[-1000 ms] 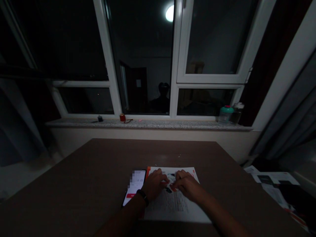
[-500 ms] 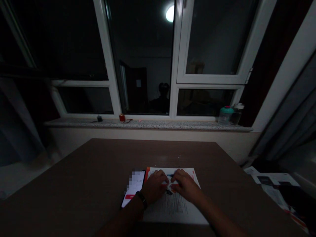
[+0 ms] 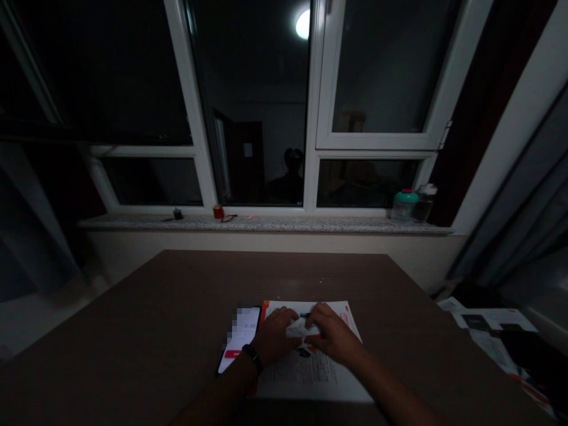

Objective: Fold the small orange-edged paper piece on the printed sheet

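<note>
Between my two hands is a small white piece of paper [image 3: 295, 329] that looks folded, with touches of red near my right fingers. My left hand [image 3: 275, 337], a dark band on its wrist, pinches the paper's left side between thumb and fingers. From the other side, my right hand [image 3: 332, 334] pinches its right part with curled fingers. Both hands are over a printed booklet [image 3: 319, 381] with an orange left edge, lying flat on the table. Just left of it lies a phone [image 3: 243, 337] with a lit screen. My fingers hide parts of the paper's shape.
The brown table [image 3: 186, 296] reaches toward a stone windowsill [image 3: 284, 223]. On the sill stand a small red container [image 3: 218, 212], a dark little bottle [image 3: 177, 213] and a green-lidded cup [image 3: 404, 206]. More printed papers [image 3: 497, 322] lie beyond the table's right side.
The white paper between my hands now shows more of its surface on the left, lifted or turned slightly. My fingers have shifted a little; the booklet and phone stay put.
</note>
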{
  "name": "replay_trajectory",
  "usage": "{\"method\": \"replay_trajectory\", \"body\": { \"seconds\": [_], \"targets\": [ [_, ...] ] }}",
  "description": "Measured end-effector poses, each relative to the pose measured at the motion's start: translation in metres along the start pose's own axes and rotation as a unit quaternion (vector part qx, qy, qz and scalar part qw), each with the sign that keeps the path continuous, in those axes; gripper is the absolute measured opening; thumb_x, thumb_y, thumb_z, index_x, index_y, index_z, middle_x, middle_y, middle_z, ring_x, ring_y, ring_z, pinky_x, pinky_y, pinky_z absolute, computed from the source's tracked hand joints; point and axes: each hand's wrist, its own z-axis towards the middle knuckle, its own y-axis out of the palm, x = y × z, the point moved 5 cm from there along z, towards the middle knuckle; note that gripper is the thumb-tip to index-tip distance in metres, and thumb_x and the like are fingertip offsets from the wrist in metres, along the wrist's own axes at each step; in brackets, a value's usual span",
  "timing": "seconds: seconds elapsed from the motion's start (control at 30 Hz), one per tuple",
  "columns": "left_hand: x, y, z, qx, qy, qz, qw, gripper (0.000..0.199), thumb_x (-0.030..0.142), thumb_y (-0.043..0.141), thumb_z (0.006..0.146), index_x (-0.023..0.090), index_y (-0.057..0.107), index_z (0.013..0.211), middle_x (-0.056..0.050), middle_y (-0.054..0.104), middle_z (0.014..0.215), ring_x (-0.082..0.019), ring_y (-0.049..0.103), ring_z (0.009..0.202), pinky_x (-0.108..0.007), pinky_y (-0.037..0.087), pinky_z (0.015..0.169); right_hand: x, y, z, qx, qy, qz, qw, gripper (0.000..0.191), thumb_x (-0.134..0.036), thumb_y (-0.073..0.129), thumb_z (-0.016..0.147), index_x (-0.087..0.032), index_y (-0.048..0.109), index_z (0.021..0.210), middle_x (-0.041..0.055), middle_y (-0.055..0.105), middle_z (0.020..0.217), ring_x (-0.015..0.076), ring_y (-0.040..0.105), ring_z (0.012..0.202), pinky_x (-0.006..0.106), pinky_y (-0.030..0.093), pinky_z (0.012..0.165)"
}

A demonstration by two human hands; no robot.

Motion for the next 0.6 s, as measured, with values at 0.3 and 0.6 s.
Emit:
{"method": "replay_trajectory", "body": {
  "seconds": [0.3,0.6],
  "targets": [
    [0.02,-0.007,0.002,-0.014,0.059,0.024,0.998,0.016,0.02,0.066,0.079,0.02,0.051,0.086,-0.001,0.058,0.094,-0.019,0.054,0.087,-0.027,0.038,0.074,-0.004,-0.004,0.001,0.051,0.018,-0.024,0.998,0.038,-0.013,0.073,0.07,-0.022,0.057,0.103,0.0031,0.058,0.102,0.0222,0.053,0.099,0.031,0.038,0.085],
    [0.031,-0.014,0.0,-0.036,0.036,0.009,0.999,0.004,0.019,0.057,0.087,0.022,0.055,0.089,0.002,0.065,0.086,-0.018,0.06,0.081,-0.026,0.038,0.07,-0.01,-0.005,0.004,0.034,-0.012,-0.093,0.995,0.006,-0.018,0.067,0.078,-0.02,0.062,0.076,0.0006,0.061,0.084,0.0198,0.054,0.089,0.03,0.035,0.081]
  ]
}}
